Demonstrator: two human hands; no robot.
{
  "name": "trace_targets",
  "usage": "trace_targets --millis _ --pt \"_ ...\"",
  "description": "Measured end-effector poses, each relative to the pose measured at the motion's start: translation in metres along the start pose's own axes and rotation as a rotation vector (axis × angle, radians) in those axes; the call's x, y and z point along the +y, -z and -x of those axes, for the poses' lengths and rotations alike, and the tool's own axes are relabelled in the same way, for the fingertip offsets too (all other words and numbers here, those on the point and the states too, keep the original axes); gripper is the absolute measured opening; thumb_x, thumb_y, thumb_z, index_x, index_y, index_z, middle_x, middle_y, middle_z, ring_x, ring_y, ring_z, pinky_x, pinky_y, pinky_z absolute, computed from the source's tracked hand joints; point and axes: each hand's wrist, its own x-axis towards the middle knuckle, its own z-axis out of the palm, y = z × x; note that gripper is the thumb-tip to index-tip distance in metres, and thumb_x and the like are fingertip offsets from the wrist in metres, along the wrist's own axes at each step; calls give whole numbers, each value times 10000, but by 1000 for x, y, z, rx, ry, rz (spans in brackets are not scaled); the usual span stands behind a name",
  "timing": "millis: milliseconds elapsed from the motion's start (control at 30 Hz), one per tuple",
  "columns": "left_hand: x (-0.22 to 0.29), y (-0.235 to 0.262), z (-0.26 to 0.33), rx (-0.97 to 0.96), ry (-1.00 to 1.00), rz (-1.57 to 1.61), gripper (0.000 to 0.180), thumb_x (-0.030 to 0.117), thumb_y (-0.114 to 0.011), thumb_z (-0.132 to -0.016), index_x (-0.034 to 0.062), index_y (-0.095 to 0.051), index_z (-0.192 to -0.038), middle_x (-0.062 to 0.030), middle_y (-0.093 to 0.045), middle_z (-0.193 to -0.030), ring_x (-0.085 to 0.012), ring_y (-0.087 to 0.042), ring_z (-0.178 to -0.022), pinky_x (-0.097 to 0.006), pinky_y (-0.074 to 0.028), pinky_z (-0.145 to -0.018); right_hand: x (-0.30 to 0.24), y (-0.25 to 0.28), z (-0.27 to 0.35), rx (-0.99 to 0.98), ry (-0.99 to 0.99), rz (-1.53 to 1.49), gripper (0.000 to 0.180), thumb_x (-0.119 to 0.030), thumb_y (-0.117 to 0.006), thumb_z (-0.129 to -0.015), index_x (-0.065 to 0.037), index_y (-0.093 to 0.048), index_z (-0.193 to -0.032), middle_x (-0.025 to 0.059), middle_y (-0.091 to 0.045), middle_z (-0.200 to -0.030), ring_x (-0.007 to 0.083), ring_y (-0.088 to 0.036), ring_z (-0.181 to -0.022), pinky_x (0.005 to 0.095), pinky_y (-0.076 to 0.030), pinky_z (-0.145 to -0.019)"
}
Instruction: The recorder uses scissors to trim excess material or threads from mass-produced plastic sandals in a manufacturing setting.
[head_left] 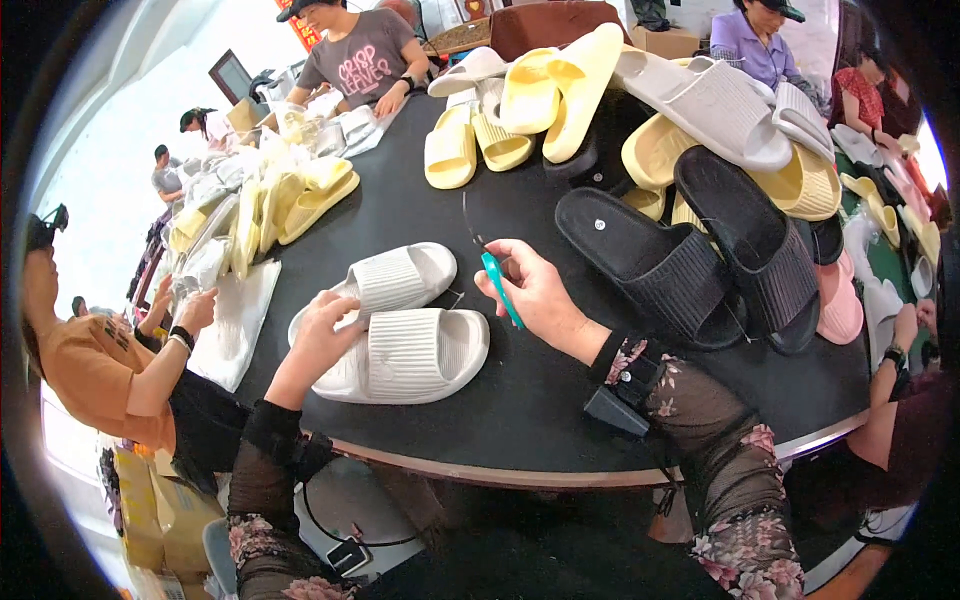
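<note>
clear plastic bags (pixel 215 235) | table's left | cardboard box (pixel 670 42) | far edge

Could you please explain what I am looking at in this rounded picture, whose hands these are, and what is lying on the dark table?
There is no machine here: a person wears a wide fisheye camera on the head, looking down, so straight edges bend near the rim. The two forearms in flowered sleeves rising from the bottom are that person's own. The left hand rests on a pair of white slides lying on the black table. The right hand holds a small teal tool; its fingers curl around it. To the right lie black slides, and behind them a heap of yellow slides and more white ones. Other people sit around the table; one at the left handles clear bags.
</note>
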Motion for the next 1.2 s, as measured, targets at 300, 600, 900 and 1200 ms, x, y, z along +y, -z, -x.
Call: trace_targets --millis 300,600,900,1200 --pt "22 -24 4 -153 432 978 399 251 -489 -970 -14 -472 -1268 -51 -621 -827 -100 -582 -626 -210 -471 -553 -6 -4 8 -91 -177 -103 388 -212 -640 -882 30 -487 -1144 45 -611 -778 64 -534 -558 221 -439 -460" --pt "50 -33 22 201 343 1311 317 63 -558 -888 -37 -507 -1185 -112 -596 -1134 -164 -577 -1010 -289 -442 -890 -18 -10 11 -199 -167 -112 390 -187 -623 -888 28 -462 -1171 54 -624 -815 81 -571 -618 229 -466 -515" --pt "106 -3 72 762 212 944 370 22 -514 -909 -59 -419 -1257 -132 -586 -1126 -137 -560 -969 -253 -422 -845 -48 -37 44 -342 205 161 422 -119 -632 -830 14 -448 -1186 168 -631 -926 177 -643 -804 310 -504 -740" --pt "131 -7 105 833 272 804 307 8 -539 -907 -48 -438 -1192 -70 -609 -920 -61 -529 -761 -199 -422 -667 -70 -39 52 -418 291 338 394 -52 -584 -834 20 -443 -1194 124 -660 -917 157 -646 -876 292 -503 -769"
